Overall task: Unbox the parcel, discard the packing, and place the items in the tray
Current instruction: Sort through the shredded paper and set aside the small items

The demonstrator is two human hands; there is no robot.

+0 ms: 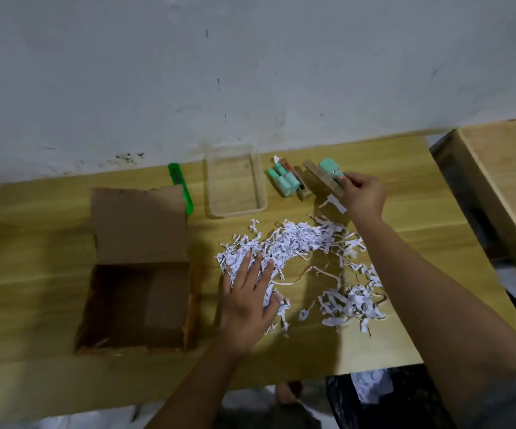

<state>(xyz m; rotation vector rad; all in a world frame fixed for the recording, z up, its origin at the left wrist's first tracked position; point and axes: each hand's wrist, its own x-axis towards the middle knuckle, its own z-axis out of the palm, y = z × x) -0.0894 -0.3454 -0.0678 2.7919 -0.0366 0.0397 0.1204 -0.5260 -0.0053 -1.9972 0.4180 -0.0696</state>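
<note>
Now both hands busy
Upper right, my right hand (363, 193) pinches the wooden piece (321, 180); my left hand (247, 292) lies spread on shredded paper (306, 239)

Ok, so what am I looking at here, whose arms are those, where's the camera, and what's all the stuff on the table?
No machine here: a person's bare arms, filmed by a wide-angle camera on their head, looking down. The left hand lies flat on shredded paper spread over the wooden table. The right hand grips a wooden strip with a mint-green block against it. Nearby: an opened cardboard box, a green cutter, a clear tray with nothing in it, and more mint-green pieces beside it.
</note>
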